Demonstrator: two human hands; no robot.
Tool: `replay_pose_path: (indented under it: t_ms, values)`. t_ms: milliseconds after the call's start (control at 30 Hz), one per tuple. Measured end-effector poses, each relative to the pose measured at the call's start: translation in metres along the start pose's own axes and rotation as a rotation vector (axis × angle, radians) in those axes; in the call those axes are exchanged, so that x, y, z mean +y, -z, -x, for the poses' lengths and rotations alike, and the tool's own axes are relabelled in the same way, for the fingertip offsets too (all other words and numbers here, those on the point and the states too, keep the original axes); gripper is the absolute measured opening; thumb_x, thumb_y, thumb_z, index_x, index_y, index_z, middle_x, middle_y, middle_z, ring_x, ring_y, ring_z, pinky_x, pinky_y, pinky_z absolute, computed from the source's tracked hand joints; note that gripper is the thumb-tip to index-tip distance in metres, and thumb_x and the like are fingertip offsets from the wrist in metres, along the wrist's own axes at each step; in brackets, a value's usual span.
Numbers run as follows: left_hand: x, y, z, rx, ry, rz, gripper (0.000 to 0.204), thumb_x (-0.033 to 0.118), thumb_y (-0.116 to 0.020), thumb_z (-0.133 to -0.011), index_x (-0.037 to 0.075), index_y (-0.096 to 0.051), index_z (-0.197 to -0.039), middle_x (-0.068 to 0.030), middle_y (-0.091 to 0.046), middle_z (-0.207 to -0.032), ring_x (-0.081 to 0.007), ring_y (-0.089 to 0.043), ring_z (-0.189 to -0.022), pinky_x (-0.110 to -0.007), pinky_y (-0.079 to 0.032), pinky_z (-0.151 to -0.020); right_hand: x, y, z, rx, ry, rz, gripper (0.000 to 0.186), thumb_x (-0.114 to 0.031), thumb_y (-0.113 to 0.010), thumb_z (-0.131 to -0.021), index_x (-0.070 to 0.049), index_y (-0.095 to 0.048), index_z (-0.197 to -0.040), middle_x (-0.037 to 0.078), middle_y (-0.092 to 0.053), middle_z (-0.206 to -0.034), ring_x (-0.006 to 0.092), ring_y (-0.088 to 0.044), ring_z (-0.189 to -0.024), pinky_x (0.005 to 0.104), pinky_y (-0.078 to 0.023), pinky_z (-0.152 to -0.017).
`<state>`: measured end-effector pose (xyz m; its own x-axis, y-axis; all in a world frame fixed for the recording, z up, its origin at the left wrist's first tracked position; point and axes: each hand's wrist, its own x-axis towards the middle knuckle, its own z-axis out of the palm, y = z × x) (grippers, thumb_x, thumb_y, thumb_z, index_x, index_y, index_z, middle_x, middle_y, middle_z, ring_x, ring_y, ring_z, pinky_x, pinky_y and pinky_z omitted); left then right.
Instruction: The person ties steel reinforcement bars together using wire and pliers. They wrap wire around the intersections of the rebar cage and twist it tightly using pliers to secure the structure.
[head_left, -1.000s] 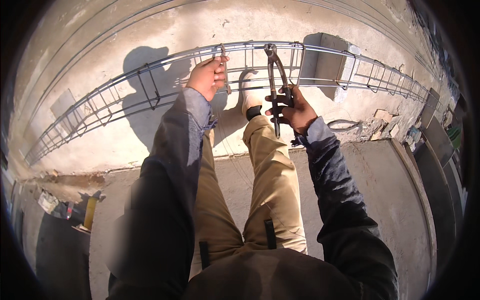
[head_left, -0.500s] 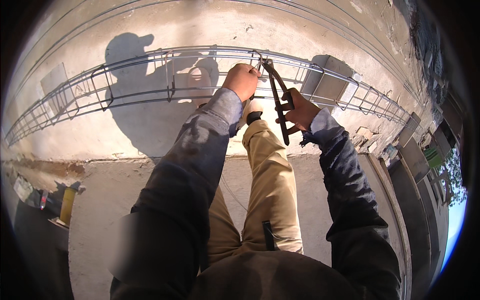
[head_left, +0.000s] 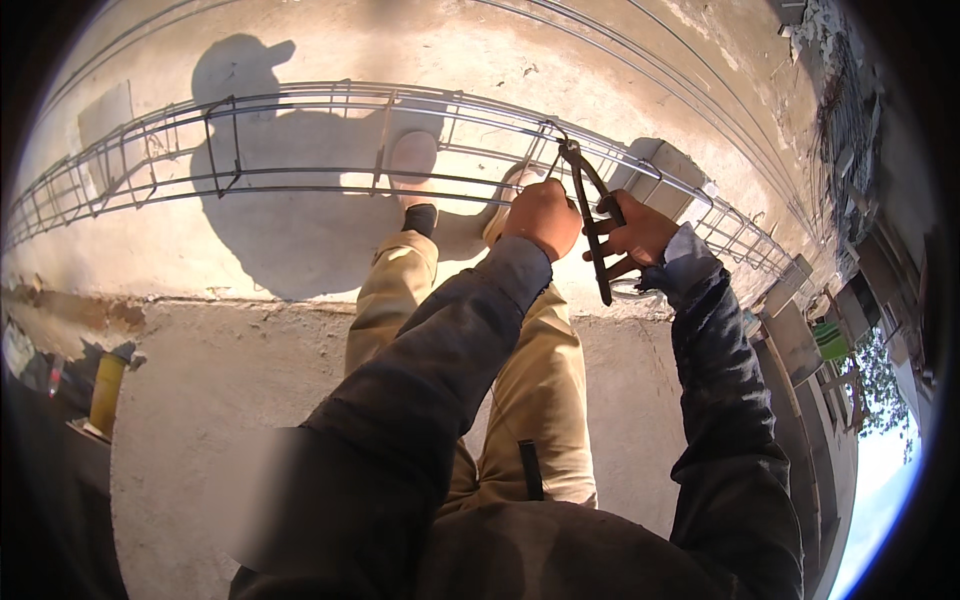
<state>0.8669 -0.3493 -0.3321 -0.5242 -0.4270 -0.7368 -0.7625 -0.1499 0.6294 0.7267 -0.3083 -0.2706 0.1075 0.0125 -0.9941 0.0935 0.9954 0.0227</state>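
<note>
A long rebar cage (head_left: 300, 188) of thin steel bars and bent stirrups runs from side to side in front of me. My right hand (head_left: 640, 235) is wrapped around the dark handles of a pair of end-cutting pincers (head_left: 592, 215). The pincers' head meets the cage at a stirrup by the upper bars. Beside them, my left hand (head_left: 545, 222) is closed in a fist at the lower bar. A thin length of metal shows just above the fist, but what its fingers grip is hidden.
A grey block (head_left: 655, 170) props the cage on the right, and a flat block (head_left: 105, 115) lies at its left. Loose long bars (head_left: 700, 75) stretch along the far ground. My feet stand at the cage, above a step edge (head_left: 250, 303). A yellow cylinder (head_left: 106, 395) stands lower left.
Both hands and the pincers have shifted right and slightly down in view. My left fist has dropped from the upper bars toward the lower bar. My left leg and shoe now show more.
</note>
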Motion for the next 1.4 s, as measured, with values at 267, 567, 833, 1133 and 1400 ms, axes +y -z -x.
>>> replay_pose_path:
  t_ms: [267,567,833,1133,1400]
  values:
    - [0.002,-0.008,0.012,-0.114,-0.042,0.097,0.02,0.017,-0.048,-0.075,-0.001,-0.056,-0.076,-0.0205,-0.056,-0.07,-0.0373,-0.055,-0.073,-0.043,-0.043,-0.063,-0.004,-0.003,-0.005,0.021,0.046,0.054,0.038,-0.003,-0.051,-0.071,0.003,-0.038,-0.106,0.016,-0.053,-0.093,0.0262,-0.061,-0.077,0.0382,-0.054,-0.059]
    - [0.001,0.024,-0.002,-0.365,0.169,0.287,0.062,0.043,-0.025,-0.09,-0.007,-0.058,-0.07,-0.0257,-0.058,-0.073,-0.0392,-0.056,-0.077,-0.044,-0.041,-0.073,0.028,-0.044,-0.013,-0.067,-0.087,-0.946,0.02,-0.017,-0.048,-0.082,-0.001,-0.048,-0.094,0.006,-0.048,-0.074,0.0168,-0.044,-0.059,0.033,-0.039,-0.057]
    - [-0.029,-0.012,-0.052,-0.359,0.453,0.708,0.042,0.04,-0.04,-0.087,0.002,-0.058,-0.09,-0.0111,-0.06,-0.08,-0.0197,-0.056,-0.067,-0.037,-0.044,-0.068,0.039,-0.071,-0.032,0.024,-0.027,-0.9,0.026,-0.009,-0.05,-0.077,0.0,-0.048,-0.101,0.007,-0.05,-0.08,0.0164,-0.049,-0.065,0.0334,-0.043,-0.061]
    - [0.02,0.023,-0.04,-0.668,-0.019,-0.067,0.064,0.052,-0.031,-0.085,-0.006,-0.059,-0.089,-0.0256,-0.059,-0.089,-0.0346,-0.056,-0.086,-0.038,-0.042,-0.077,0.05,-0.062,-0.023,-0.324,0.198,-1.351,0.023,-0.009,-0.051,-0.071,-0.007,-0.05,-0.094,0.0,-0.045,-0.066,0.0125,-0.045,-0.056,0.0282,-0.039,-0.054]
    - [0.02,-0.04,-0.055,-0.346,0.777,1.624,0.031,0.027,-0.058,-0.081,0.001,-0.043,-0.091,-0.0154,-0.056,-0.073,-0.0244,-0.06,-0.064,-0.04,-0.051,-0.062,0.022,-0.012,-0.006,0.308,0.016,0.422,0.047,-0.017,-0.059,-0.064,0.004,-0.044,-0.103,0.015,-0.057,-0.079,0.0234,-0.056,-0.074,0.0307,-0.045,-0.069]
